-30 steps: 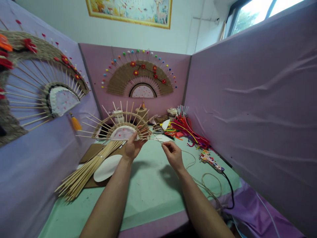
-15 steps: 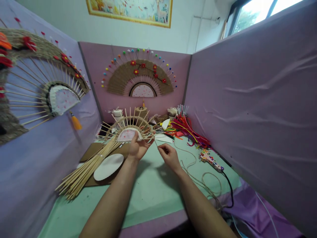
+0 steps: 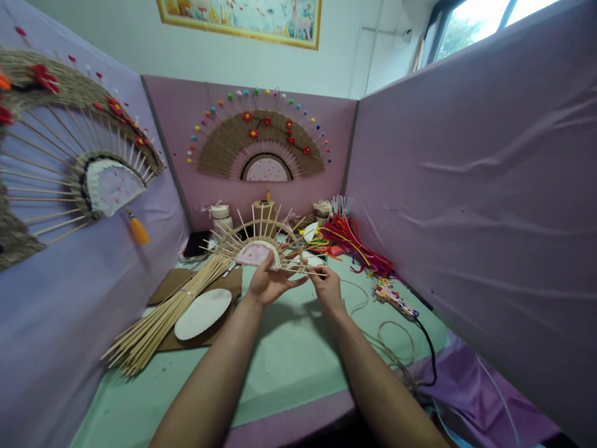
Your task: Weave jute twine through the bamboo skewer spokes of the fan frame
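Observation:
A half-round fan frame [image 3: 255, 253] of thin wooden sticks, with twine woven round its arc and a spotted pale centre, is held up above the table. My left hand [image 3: 270, 281] grips it from below, the thumb on the centre's front face. My right hand [image 3: 326, 286] is closed at the frame's right end, thumb and fingers pinched by the lowest stick. The jute twine [image 3: 357, 292] trails from near that hand across the table to a loose coil on the right. Whether twine or stick lies in the pinch is too small to tell.
A bundle of bamboo sticks [image 3: 163, 317] and a white oval disc [image 3: 203, 314] lie on brown cardboard [image 3: 170, 287]. Right stand red pipe cleaners [image 3: 359, 246] and a corded glue gun [image 3: 394, 298]. A twine spool [image 3: 264, 214] and white bottle [image 3: 221, 218] stand behind. Finished fans hang on the partitions.
The fan frame and my left hand have shifted right. My right hand has risen slightly and come from below the frame to its right end.

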`<state>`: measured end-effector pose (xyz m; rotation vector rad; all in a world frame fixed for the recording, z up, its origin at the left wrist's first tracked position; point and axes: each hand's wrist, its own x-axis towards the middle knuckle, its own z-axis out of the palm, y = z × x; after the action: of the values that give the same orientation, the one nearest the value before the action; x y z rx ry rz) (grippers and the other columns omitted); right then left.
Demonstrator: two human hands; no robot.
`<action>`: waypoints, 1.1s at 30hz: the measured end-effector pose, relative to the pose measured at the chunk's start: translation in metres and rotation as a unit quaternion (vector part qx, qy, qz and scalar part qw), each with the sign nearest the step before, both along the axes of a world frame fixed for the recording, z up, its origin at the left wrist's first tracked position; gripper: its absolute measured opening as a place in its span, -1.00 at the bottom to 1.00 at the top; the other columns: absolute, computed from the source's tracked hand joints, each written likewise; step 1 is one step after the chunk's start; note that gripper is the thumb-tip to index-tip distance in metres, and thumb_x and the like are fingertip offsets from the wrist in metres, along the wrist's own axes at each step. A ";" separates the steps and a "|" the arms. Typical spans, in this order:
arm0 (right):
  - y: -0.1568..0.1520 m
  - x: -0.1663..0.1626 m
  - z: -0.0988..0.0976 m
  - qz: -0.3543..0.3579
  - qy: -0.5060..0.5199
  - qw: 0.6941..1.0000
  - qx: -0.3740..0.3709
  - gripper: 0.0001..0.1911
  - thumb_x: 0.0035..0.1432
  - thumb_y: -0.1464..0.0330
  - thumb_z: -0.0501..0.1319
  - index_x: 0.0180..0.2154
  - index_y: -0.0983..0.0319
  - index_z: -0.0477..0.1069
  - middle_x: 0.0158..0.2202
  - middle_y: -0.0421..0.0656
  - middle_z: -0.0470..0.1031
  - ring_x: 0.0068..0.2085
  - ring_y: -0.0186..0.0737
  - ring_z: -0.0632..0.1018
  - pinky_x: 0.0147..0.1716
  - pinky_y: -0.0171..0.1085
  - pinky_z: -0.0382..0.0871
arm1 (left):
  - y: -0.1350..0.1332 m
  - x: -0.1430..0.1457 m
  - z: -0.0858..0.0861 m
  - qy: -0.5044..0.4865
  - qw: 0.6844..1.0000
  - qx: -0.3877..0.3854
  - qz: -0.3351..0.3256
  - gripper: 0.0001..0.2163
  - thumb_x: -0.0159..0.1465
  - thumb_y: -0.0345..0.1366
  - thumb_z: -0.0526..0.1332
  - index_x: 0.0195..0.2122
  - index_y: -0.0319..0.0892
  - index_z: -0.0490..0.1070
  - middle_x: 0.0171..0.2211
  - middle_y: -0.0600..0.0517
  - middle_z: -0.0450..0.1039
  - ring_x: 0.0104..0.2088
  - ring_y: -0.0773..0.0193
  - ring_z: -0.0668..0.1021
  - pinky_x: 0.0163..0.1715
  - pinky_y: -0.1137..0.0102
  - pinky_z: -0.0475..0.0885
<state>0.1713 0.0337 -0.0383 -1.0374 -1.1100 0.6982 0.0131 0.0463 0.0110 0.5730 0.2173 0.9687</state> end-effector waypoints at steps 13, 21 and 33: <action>0.005 0.002 -0.004 0.073 0.012 0.997 -0.022 -0.60 -0.18 0.02 0.33 -0.54 0.25 0.46 -0.58 -0.20 0.45 -0.52 -0.29 0.38 -0.49 -0.29 0.27 | -0.003 0.009 -0.007 0.028 1.000 0.006 0.007 -0.66 0.35 -0.20 0.08 0.12 -0.12 0.31 0.02 -0.16 0.49 0.04 -0.08 0.53 0.09 -0.13 0.30; -0.001 0.003 0.002 0.006 0.020 1.000 -0.017 -0.52 -0.15 -0.05 0.32 -0.56 0.25 0.40 -0.61 -0.24 0.36 -0.55 -0.35 0.28 -0.57 -0.33 0.14 | -0.003 0.005 -0.007 0.009 1.000 0.021 0.004 -0.60 0.34 -0.20 0.08 0.19 -0.10 0.23 0.03 -0.20 0.48 0.04 -0.10 0.53 0.09 -0.17 0.28; -0.005 0.014 0.006 0.042 0.005 0.999 -0.019 -0.63 -0.08 0.07 0.34 -0.43 0.26 0.46 -0.54 -0.22 0.38 -0.52 -0.37 0.26 -0.59 -0.38 0.13 | 0.004 -0.009 0.004 0.039 0.996 0.009 0.076 -0.59 0.34 -0.21 0.06 0.20 -0.16 0.22 -0.03 -0.18 0.51 -0.03 -0.03 0.57 0.03 0.03 0.40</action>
<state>0.1849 0.0291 -0.0324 -1.0239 -1.1410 0.7927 0.0038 0.0500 0.0153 0.6180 0.3264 1.0963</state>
